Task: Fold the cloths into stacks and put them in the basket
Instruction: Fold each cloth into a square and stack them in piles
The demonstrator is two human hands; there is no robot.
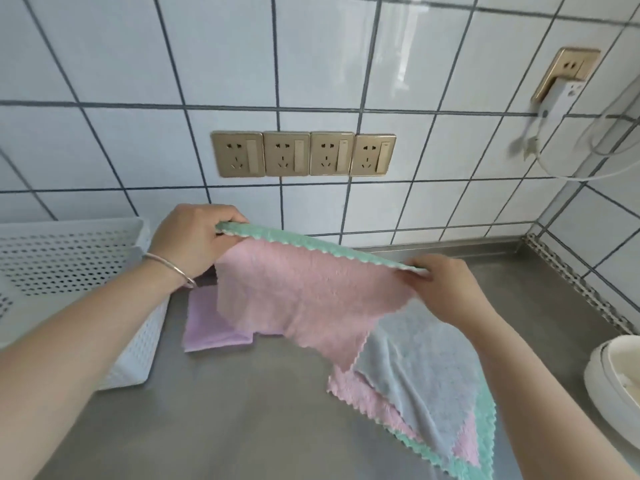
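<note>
A pink cloth [304,299] is hanging in the air above a steel counter [242,410], with a green cloth [311,244] lying along its top edge, as a person is holding both up by two corners. The left hand [194,237] is pinching the upper left corner, fingers curled tight around the edge; the right hand [446,289] is gripping the right corner, fingertips pressed together on the fabric. Below them, a grey cloth [422,372] is lying spread over another pink and another green one on the counter at right. A folded lilac cloth [207,323] is resting flat just beside a white perforated basket [69,258] at left. A bangle [173,268] is circling the left wrist. Four sockets [303,154] are sitting in the tiled wall [104,64] behind, and a white bowl [616,379] is showing at the right edge.
</note>
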